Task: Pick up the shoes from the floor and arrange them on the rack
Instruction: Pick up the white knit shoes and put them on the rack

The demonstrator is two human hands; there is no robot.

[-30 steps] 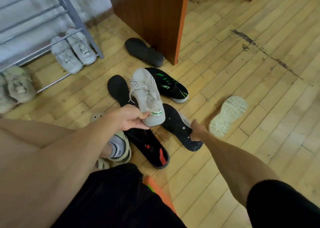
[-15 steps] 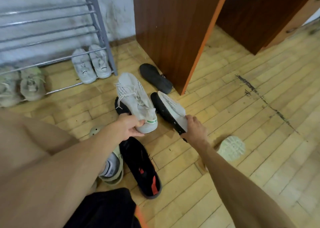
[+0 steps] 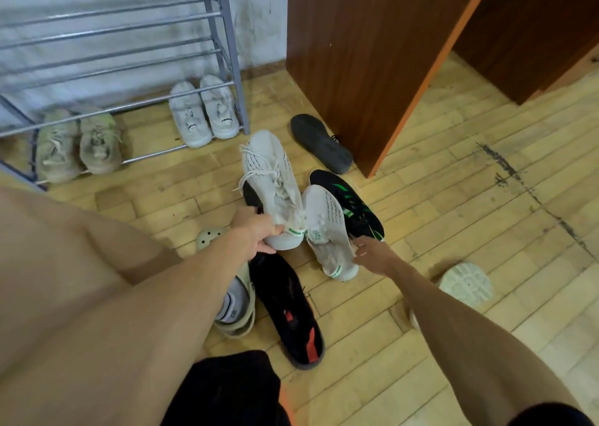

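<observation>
1. Firstly, at the far left stands the rack [image 3: 223, 30], its lowest bars already carrying a beige pair [image 3: 77, 145] and, nearer its right-hand post, a white pair [image 3: 202, 111].
2. My left hand [image 3: 256, 231] is closed on the heel of a white knit sneaker [image 3: 272, 179]; I hold it clear of the floor [image 3: 486, 215], toe pointing away from me towards that right-hand post.
3. Just to the right, its mate [image 3: 327, 231] lies on the floor, long axis running from near me away and slightly left, heel towards me, beside the one I hold.
4. My right hand [image 3: 372, 253] is open, fingers spread, fingertips at the mate's right flank near its heel collar; it grips nothing. It is plainly the nearer hand, so I judge the next move is to close on that heel.
5. Both sneakers are soft white mesh with loose laces and small green heel tabs, somewhat grubby.
</observation>
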